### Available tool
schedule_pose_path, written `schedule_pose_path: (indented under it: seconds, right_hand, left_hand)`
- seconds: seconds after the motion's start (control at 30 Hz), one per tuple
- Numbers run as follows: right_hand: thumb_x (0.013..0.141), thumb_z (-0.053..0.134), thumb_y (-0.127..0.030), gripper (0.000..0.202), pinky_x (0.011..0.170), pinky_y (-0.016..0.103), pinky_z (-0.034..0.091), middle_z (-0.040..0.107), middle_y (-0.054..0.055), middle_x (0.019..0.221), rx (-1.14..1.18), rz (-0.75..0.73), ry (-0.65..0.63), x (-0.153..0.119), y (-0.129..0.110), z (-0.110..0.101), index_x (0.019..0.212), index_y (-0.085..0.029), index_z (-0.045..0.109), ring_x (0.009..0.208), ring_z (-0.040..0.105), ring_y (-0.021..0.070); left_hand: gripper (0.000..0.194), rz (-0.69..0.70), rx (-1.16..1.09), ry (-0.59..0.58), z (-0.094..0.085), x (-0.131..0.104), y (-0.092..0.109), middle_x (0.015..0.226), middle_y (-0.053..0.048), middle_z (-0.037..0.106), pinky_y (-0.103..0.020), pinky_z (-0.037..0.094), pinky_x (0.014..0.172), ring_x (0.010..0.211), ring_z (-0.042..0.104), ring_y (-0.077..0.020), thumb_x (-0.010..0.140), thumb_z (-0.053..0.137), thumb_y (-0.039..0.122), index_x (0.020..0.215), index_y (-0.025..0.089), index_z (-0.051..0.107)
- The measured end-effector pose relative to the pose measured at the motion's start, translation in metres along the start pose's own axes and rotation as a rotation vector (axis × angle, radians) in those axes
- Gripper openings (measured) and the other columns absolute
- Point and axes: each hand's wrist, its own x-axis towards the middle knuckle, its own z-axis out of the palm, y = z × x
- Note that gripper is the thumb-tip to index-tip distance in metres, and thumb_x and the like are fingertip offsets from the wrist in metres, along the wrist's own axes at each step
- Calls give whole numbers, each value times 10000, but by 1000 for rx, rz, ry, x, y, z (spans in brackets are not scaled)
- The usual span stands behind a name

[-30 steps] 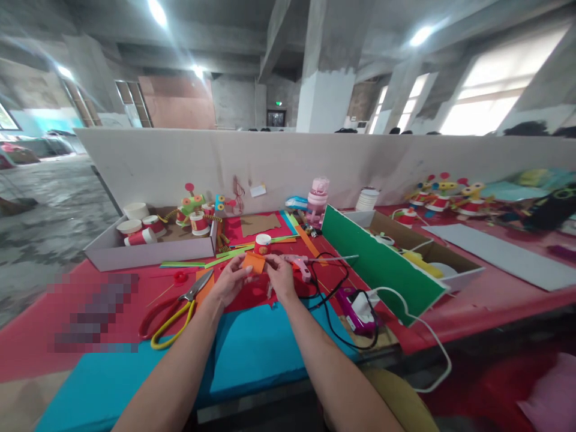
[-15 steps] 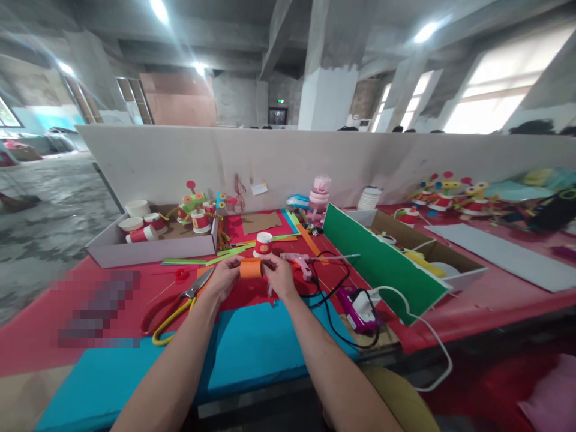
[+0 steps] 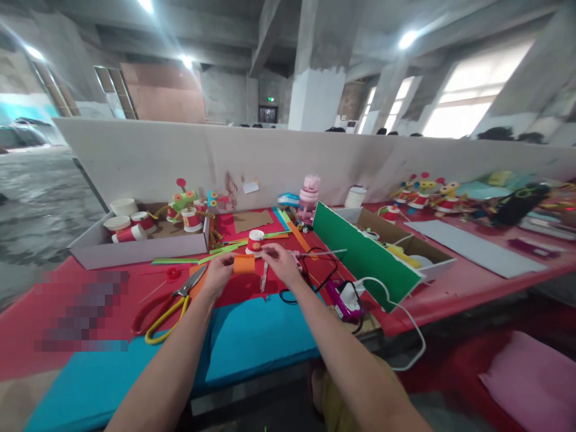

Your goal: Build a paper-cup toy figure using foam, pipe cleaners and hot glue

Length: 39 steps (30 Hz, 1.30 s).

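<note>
My left hand (image 3: 219, 273) pinches the left end of a short orange paper strip (image 3: 243, 264), which is held above the red table cover. Just right of the strip is my right hand (image 3: 281, 264), thumb and fingers bent together. Whether anything is between its fingertips is too small to tell. A red and white paper cup (image 3: 256, 242) stands right behind the strip. Below my right fingers lies a slim pale pen-like tool (image 3: 264, 278). The pink glue gun (image 3: 296, 257) is partly hidden behind my right hand. Large scissors (image 3: 173, 306) with red and yellow handles lie beside my left forearm.
A white box (image 3: 144, 249) with paper cups and a cup figure stands at left. To the right are a green-sided box (image 3: 364, 258) and a purple power strip (image 3: 344, 300) with cables. Paper strips (image 3: 225, 249) lie behind my hands; a blue pad (image 3: 265, 336) is in front.
My right fingertips have shifted away from the right end of the orange strip. My left hand still holds it, and the strip now looks flatter. The whole view has swung slightly right.
</note>
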Motion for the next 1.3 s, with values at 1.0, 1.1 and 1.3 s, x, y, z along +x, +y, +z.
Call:
schedule_pose_path:
  seconds: [1.0, 1.1, 1.3]
  right_hand:
    - [736, 707, -419, 755, 917, 402, 532, 593, 119, 1337, -175, 280, -611, -40, -18, 0, 1416, -240, 433, 1212, 579, 297]
    - [738, 715, -370, 746, 879, 392, 552, 626, 118, 1290, -125, 297, -580, -40, -23, 2, 1413, -236, 426, 1166, 612, 294]
    - [704, 751, -381, 414, 758, 383, 604, 702, 70, 1062, 297, 449, -287, -38, -35, 10, 1056, -218, 607, 877, 705, 235]
  left_hand:
    - [301, -109, 504, -436, -3, -7, -8, 732, -9, 657, -206, 433, 605, 669, 567, -119, 563, 561, -2, 812, 108, 688]
    - [258, -120, 386, -382, -1, -7, -9, 725, -20, 642, -201, 431, 584, 663, 582, -124, 599, 636, 39, 845, 115, 648]
    - [425, -3, 52, -310, 4, -18, 15, 1189, -122, 620, -263, 501, 734, 991, 614, -204, 803, 668, 375, 1178, 192, 591]
